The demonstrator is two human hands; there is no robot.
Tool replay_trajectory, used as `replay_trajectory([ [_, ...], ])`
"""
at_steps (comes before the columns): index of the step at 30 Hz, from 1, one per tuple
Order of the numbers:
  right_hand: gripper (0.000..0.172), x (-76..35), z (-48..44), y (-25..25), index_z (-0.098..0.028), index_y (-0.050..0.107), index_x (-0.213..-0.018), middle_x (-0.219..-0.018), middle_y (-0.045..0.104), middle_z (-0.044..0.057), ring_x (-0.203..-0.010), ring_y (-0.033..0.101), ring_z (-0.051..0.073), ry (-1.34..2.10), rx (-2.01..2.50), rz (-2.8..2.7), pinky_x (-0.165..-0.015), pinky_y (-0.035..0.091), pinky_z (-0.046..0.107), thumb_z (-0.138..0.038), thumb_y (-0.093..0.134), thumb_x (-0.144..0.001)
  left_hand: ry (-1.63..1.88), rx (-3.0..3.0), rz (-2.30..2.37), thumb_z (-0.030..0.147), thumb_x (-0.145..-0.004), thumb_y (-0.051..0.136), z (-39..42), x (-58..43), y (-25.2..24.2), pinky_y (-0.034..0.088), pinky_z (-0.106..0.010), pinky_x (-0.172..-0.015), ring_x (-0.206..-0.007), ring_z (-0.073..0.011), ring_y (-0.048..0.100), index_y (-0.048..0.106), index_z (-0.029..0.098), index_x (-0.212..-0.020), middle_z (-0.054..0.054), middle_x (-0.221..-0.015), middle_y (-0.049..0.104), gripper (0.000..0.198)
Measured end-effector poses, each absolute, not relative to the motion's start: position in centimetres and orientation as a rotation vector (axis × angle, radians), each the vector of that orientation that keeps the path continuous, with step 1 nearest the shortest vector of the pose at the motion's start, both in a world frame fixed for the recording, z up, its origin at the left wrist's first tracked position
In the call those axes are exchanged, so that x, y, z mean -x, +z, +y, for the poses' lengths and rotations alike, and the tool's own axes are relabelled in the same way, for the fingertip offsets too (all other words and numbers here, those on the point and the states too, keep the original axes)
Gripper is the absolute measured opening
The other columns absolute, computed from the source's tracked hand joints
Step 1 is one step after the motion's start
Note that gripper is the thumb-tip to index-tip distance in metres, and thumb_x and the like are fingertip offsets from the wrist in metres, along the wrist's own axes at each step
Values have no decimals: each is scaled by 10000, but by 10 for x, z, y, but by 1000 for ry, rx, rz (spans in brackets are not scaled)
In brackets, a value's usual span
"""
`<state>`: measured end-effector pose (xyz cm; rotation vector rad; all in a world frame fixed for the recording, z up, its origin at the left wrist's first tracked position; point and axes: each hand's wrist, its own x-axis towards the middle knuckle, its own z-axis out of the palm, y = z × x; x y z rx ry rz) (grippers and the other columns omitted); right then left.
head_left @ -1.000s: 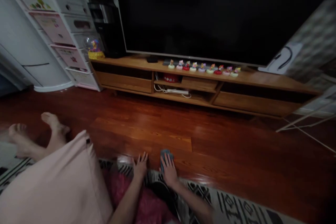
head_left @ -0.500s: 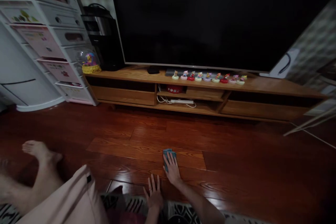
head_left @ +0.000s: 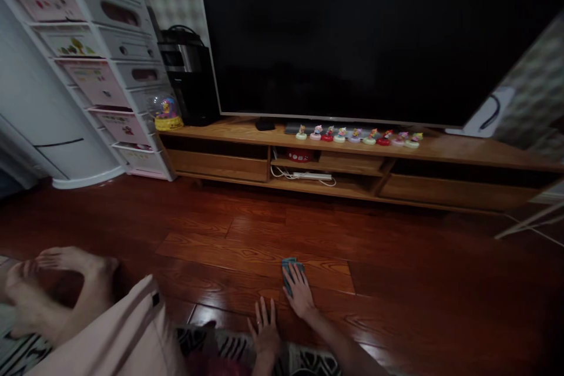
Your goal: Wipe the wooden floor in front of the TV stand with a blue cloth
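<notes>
My right hand [head_left: 299, 291] lies palm down on a folded blue-green cloth [head_left: 289, 270] on the wooden floor. Its fingers are stretched out and a little apart over the cloth, which shows past the fingertips and along the left side. Nearer to me and to the left, my left hand [head_left: 267, 329] rests with spread fingers at the edge of the patterned rug [head_left: 233, 343], holding nothing. A ring shows on one of its fingers.
A low wooden TV stand [head_left: 229, 167] with a row of small figurines [head_left: 355, 135] runs across ahead, below a large television [head_left: 352, 41]. Drawers [head_left: 99, 79] stand at left. Bare feet [head_left: 74, 261] and pale pink fabric [head_left: 127, 329] are at lower left. Thin white legs [head_left: 529, 220] stand at right.
The view has shifted, so the room appears slightly farther right and lower. Both hands and the cloth stay about where they were on the floor. More of the bare feet shows at left.
</notes>
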<state>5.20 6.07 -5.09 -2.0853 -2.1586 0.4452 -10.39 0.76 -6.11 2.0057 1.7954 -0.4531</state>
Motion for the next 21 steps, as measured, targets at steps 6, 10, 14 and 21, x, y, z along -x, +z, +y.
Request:
replay_trajectory([
  [6, 684, -48, 33, -62, -325, 232, -1584, -1676, 149, 11, -1549, 104, 240, 553, 1851, -2316, -1250, 129, 497, -348, 476, -946, -527, -1977, 1887, 133, -844, 385, 8, 101, -41, 118, -612, -1210, -1526, -255, 26, 69, 306, -1585, -28, -1664, 41, 823],
  [10, 751, -73, -23, -76, -381, 235, -1578, -1679, 132, -40, -1548, 113, 214, 654, 1638, -2465, -1257, 138, 445, -295, 542, -898, -536, -1975, 1866, 104, -855, 362, 8, 102, -30, 166, -610, -1206, -1536, -257, 47, 103, 291, -1594, -50, -1662, 24, 805],
  [14, 696, -90, -20, -71, -376, 281, -1569, -1668, 206, -29, -1537, 169, 207, 592, 1706, -2447, -1240, 183, 432, -300, 511, -917, -507, -1993, 1869, 50, -828, 361, 8, 105, -29, 146, -634, -1202, -1543, -254, 61, 122, 300, -1596, -47, -1668, 42, 842],
  [21, 618, -46, 39, -50, -256, 243, -1593, -1679, 159, 51, -1547, 108, 243, 396, 2195, -2007, -1236, 126, 475, -338, 371, -994, -411, -1864, 1748, 98, -851, 428, 14, 119, -14, 226, -687, -1157, -1553, -270, -2, 81, 338, -1599, -32, -1691, -37, 859],
])
